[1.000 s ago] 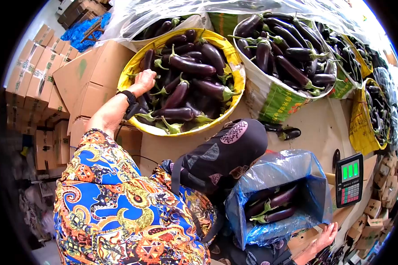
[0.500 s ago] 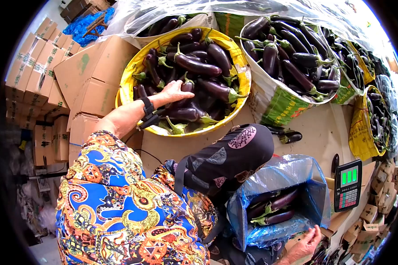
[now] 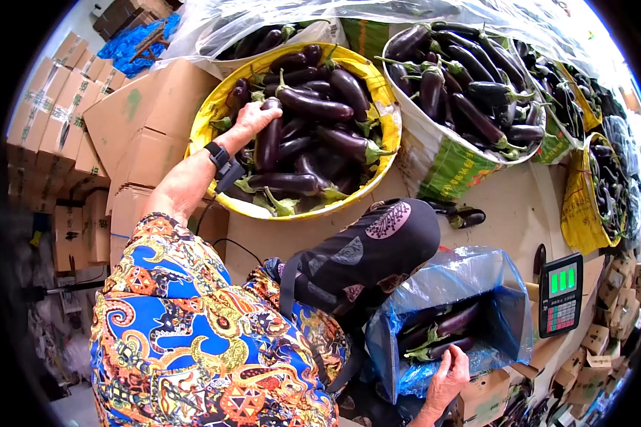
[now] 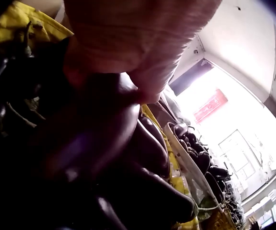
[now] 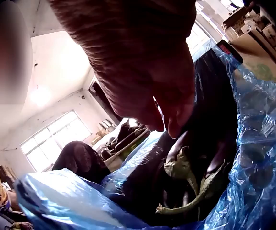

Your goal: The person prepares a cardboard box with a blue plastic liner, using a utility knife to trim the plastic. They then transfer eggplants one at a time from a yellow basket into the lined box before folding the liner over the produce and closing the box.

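My left hand (image 3: 248, 122) grips a dark purple eggplant (image 3: 268, 146) that stands nearly upright among others in the yellow-lined basket (image 3: 210, 186). In the left wrist view the fingers curl round the upper part of this eggplant (image 4: 114, 120). My right hand (image 3: 449, 381) reaches over the near wall of a box lined with blue plastic film (image 3: 456, 274). Several eggplants (image 3: 454, 324) lie side by side inside it. The right fingertips are right at the nearest eggplant, close above the green stem ends (image 5: 181, 167) in the right wrist view, with nothing held between them.
A white sack (image 3: 424, 153) heaped with eggplants stands right of the basket. Two loose eggplants (image 3: 466, 217) lie on the floor between. A scale display (image 3: 561, 295) with green digits stands beside the lined box. Cardboard boxes (image 3: 160, 107) are stacked at the left.
My left hand went from the basket's left side towards its middle, then back left, and now holds an eggplant raised upright. My right hand moved left from outside the box to the eggplants inside.
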A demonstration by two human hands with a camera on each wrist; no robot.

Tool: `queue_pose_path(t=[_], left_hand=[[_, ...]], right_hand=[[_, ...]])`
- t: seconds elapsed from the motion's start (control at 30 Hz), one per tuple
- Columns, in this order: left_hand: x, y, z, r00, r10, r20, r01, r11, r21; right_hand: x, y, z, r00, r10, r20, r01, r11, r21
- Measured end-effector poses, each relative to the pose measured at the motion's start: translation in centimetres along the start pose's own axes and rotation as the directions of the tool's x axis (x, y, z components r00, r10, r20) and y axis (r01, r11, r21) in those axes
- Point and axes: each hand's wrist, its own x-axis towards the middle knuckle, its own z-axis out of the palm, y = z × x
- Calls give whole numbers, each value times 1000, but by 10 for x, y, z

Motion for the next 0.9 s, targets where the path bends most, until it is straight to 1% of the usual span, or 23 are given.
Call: queue_pose_path(t=[0.07,0.1,0.13,0.2,0.23,0.27,0.3,0.33,0.37,0.4,0.43,0.47,0.5,0.53,0.63,0.67,0.7,0.73,0.77,0.8,0.83,0.87,0.9], left_hand=[[18,-8,0,991,-51,-124,58,997,51],[14,7,-11,986,-92,-140,103,992,71],[51,-26,-4,988,-94,-123,115,978,174],[50,-15,-16,996,-47,-79,67,962,265],[52,-16,-18,997,-54,-61,73,928,366],[45,-16,-4,946,167,-279,30,810,585],[35,-5,-2,881,378,-285,-117,758,641],[25,6,0,776,569,-271,-250,672,697],[8,20,4,760,612,-219,-391,700,597],[-3,25,12,763,638,-104,-488,674,555],[-12,13,28,818,573,43,-551,762,341],[-25,15,35,899,338,280,-422,838,344],[-44,15,41,910,199,365,-356,825,438],[-54,-1,52,902,279,330,-415,770,484],[-61,-4,60,912,260,316,-393,772,500],[-60,-1,57,940,220,261,-321,827,461],[-50,-1,52,942,110,318,-245,871,425],[-39,-4,42,927,1,375,-161,904,396],[-31,-15,36,919,23,393,-171,922,348],[-33,-12,20,887,34,460,-185,940,287],[-55,12,-12,862,6,507,-85,987,133],[-74,30,-37,831,-10,557,25,999,-20],[-52,-3,-29,716,-55,696,284,933,-219]], right_hand=[[-3,1,1,1000,6,12,-6,1000,12],[-2,2,2,1000,8,15,-8,1000,18],[-3,3,3,1000,11,15,-11,1000,24],[-6,5,3,1000,7,27,-8,1000,28],[-6,7,5,999,-3,36,2,1000,28],[-5,6,6,999,-13,44,12,1000,29],[-5,2,6,997,-9,72,8,1000,24],[-5,0,9,997,15,79,-19,999,47],[-6,-3,11,995,42,91,-48,996,69],[-7,-5,12,992,65,104,-75,993,90],[-9,3,14,995,23,95,-32,995,94],[-8,3,15,995,26,100,-36,995,94],[-8,3,17,994,31,104,-41,995,94],[-7,3,17,993,38,109,-48,995,92],[-6,-6,16,993,27,118,-37,996,85],[-8,-6,15,992,34,125,-45,995,84],[-8,-6,16,991,39,131,-50,995,85],[-9,-6,17,990,42,137,-54,995,89],[-10,-8,18,990,59,130,-72,992,100],[-11,-6,21,990,61,131,-76,991,108],[-12,-3,23,989,64,131,-80,990,116],[-13,-2,24,989,68,131,-84,989,124],[-13,-1,26,988,60,139,-76,991,114]])
